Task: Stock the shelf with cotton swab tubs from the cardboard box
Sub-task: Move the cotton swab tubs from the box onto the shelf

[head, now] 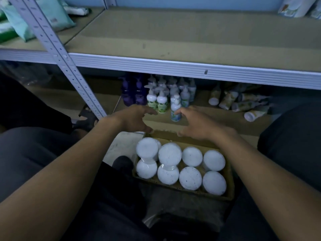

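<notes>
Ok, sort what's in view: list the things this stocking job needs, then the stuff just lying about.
For the job:
cardboard box
cotton swab tubs
bare shelf board
left hand
right hand

Lying about:
pump bottles on the lower shelf
tubes toppled there
soft packs upper left

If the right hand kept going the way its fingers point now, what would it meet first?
Probably the white pump bottle with the blue-green label standing nearest on the lower shelf: the right hand has its curled fingers pointing toward it, fingertips close beside it. Depth is unclear, so it might pass above.
</notes>
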A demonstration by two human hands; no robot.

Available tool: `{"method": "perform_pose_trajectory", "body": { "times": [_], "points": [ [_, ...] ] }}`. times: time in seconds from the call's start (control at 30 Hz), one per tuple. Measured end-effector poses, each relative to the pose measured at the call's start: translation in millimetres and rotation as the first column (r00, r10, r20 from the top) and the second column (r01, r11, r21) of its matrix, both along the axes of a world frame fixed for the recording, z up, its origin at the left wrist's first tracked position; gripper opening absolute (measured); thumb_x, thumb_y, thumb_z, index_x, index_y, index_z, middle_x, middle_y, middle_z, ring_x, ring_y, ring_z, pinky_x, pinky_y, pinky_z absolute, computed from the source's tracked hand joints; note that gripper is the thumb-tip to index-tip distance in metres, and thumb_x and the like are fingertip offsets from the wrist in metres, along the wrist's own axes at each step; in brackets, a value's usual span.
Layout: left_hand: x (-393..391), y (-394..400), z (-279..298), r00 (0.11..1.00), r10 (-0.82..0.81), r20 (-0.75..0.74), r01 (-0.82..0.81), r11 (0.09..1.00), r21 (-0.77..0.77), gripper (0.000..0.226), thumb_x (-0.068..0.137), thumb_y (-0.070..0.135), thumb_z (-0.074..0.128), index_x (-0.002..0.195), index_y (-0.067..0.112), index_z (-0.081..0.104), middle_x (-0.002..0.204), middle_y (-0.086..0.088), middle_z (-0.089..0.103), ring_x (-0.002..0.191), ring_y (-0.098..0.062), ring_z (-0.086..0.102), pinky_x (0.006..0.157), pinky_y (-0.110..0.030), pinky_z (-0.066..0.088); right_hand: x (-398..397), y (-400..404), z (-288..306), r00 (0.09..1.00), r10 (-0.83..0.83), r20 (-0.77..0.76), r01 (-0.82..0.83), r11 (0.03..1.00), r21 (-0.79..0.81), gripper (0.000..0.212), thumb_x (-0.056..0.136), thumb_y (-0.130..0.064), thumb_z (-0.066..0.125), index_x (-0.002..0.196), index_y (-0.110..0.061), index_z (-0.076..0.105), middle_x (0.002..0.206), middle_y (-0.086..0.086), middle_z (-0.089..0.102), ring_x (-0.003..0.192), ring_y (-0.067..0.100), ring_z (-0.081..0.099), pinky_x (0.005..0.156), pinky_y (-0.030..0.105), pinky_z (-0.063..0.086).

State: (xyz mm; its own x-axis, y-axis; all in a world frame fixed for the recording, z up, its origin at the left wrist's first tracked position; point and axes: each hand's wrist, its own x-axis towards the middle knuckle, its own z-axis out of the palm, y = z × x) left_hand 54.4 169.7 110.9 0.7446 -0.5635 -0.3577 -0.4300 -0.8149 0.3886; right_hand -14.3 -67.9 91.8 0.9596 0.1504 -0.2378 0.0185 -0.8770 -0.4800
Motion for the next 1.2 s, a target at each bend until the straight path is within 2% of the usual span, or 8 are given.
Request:
{"method": "perform_pose_trajectory", "body": {
  "times": [0.17, 0.33, 0.43, 0.57, 0.73, 0.83, 1.0, 1.2],
  "points": [
    [-8, 13, -42, 0.998, 0.039, -0.053, -0.036, 0.998, 0.057, 0.077, 0.078, 0.035, 0.082, 0.145, 0.024, 0.046, 0.148, -0.001, 0.045, 0.131, -0.021, 0.047, 0.099, -0.024, 0.038, -4, 11, -36, 0.989, 0.029, -0.147, -0.033, 0.999, -0.027, 0.081, 0.077, -0.033, 0.083, 0.146, -0.027, 0.041, 0.150, 0.003, 0.037, 0.132, 0.022, 0.043, 0.099, 0.033, 0.043],
    [-17, 13, -80, 0.992, 0.050, -0.119, -0.039, 0.995, 0.089, 0.089, 0.076, 0.029, 0.084, 0.151, 0.020, 0.037, 0.154, -0.006, 0.035, 0.138, -0.024, 0.038, 0.111, -0.038, 0.036, -10, 22, -65, 0.977, -0.002, -0.214, -0.006, 0.999, -0.040, 0.089, 0.074, -0.033, 0.085, 0.148, -0.030, 0.036, 0.145, 0.004, 0.035, 0.129, 0.028, 0.046, 0.101, 0.042, 0.046],
    [-19, 11, -99, 0.987, 0.054, -0.148, -0.041, 0.995, 0.091, 0.096, 0.074, 0.027, 0.086, 0.153, 0.017, 0.032, 0.156, -0.007, 0.029, 0.141, -0.026, 0.033, 0.111, -0.040, 0.035, -14, 27, -80, 0.972, -0.001, -0.236, -0.009, 0.999, -0.043, 0.095, 0.072, -0.034, 0.087, 0.150, -0.031, 0.034, 0.145, 0.004, 0.033, 0.128, 0.030, 0.045, 0.098, 0.044, 0.048],
    [-21, 8, -116, 0.988, 0.043, -0.148, -0.028, 0.995, 0.101, 0.102, 0.070, 0.027, 0.088, 0.153, 0.016, 0.030, 0.157, -0.009, 0.026, 0.143, -0.028, 0.031, 0.113, -0.040, 0.033, -23, 34, -98, 0.968, 0.026, -0.251, -0.048, 0.995, -0.083, 0.106, 0.067, -0.036, 0.090, 0.153, -0.029, 0.028, 0.152, 0.005, 0.026, 0.138, 0.032, 0.034, 0.102, 0.044, 0.044],
    [-23, 4, -124, 0.991, 0.017, -0.133, 0.003, 0.989, 0.146, 0.105, 0.068, 0.029, 0.089, 0.153, 0.018, 0.028, 0.156, -0.010, 0.029, 0.140, -0.029, 0.036, 0.110, -0.040, 0.037, -31, 43, -113, 0.958, 0.052, -0.282, -0.079, 0.993, -0.084, 0.113, 0.070, -0.034, 0.089, 0.157, -0.029, 0.017, 0.161, 0.003, 0.012, 0.144, 0.036, 0.025, 0.103, 0.049, 0.043],
    [-25, 4, -131, 0.991, 0.051, -0.123, -0.037, 0.994, 0.107, 0.098, 0.067, 0.027, 0.089, 0.149, 0.020, 0.037, 0.151, -0.009, 0.038, 0.134, -0.031, 0.044, 0.105, -0.044, 0.044, -33, 47, -118, 0.959, 0.057, -0.277, -0.086, 0.992, -0.094, 0.112, 0.072, -0.032, 0.088, 0.158, -0.030, 0.016, 0.164, 0.001, 0.006, 0.145, 0.037, 0.022, 0.104, 0.050, 0.043],
    [-28, 4, -140, 0.999, 0.023, -0.037, -0.015, 0.977, 0.211, 0.105, 0.063, 0.035, 0.090, 0.150, 0.023, 0.032, 0.154, -0.008, 0.031, 0.131, -0.034, 0.044, 0.101, -0.048, 0.046, -36, 48, -127, 0.968, 0.070, -0.240, -0.099, 0.989, -0.112, 0.108, 0.072, -0.031, 0.088, 0.156, -0.030, 0.021, 0.161, 0.002, 0.012, 0.139, 0.036, 0.029, 0.098, 0.050, 0.047],
    [-27, 0, -140, 1.000, 0.026, -0.017, -0.022, 0.978, 0.206, 0.101, 0.064, 0.032, 0.088, 0.149, 0.021, 0.035, 0.151, -0.010, 0.035, 0.126, -0.035, 0.049, 0.099, -0.045, 0.047, -33, 47, -127, 0.976, 0.065, -0.209, -0.080, 0.995, -0.066, 0.095, 0.074, -0.029, 0.084, 0.151, -0.031, 0.029, 0.147, 0.001, 0.028, 0.128, 0.033, 0.039, 0.093, 0.045, 0.049]
  ]
}}
